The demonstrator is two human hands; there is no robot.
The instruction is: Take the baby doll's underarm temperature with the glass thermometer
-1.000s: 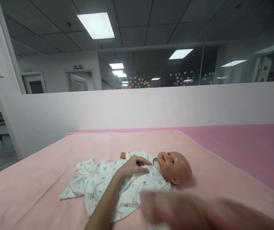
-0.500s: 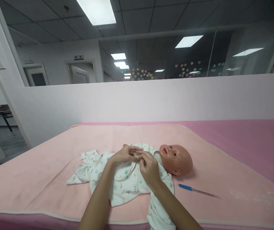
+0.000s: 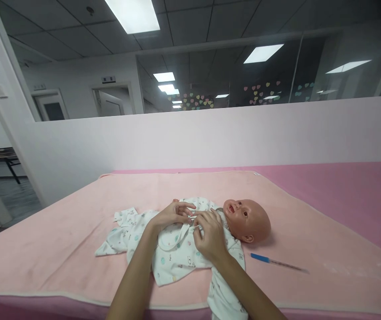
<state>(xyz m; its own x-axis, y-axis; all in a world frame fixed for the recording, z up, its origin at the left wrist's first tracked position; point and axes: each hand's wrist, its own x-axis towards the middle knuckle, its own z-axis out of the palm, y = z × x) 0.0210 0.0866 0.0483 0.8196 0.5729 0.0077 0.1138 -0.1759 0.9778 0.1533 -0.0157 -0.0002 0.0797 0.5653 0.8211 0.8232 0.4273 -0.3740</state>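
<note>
A baby doll [image 3: 252, 220] lies on its back, its head to the right. It wears a white printed romper [image 3: 177, 264], with one sleeve spread toward the front edge. Over the doll's chest, my left hand [image 3: 173, 213] has its fingers bent and pinching a white cloth tie [image 3: 177, 242] that loops down over the garment. My right hand [image 3: 210, 233] is beside it, fingers curled on the tie near the left fingertips. The fingers partly hide where the tie's ends meet.
Right of the doll lies a thin stick with a blue handle [image 3: 260, 258], perhaps a thermometer. A peach blanket [image 3: 60, 240] covers the pink padded surface [image 3: 353, 191]. Behind it rises a white wall [image 3: 210, 138] with windows above.
My right hand has drawn slightly right, and its fingers have loosened a little. My left hand stays nearly in place. The whole view has shifted slightly.
</note>
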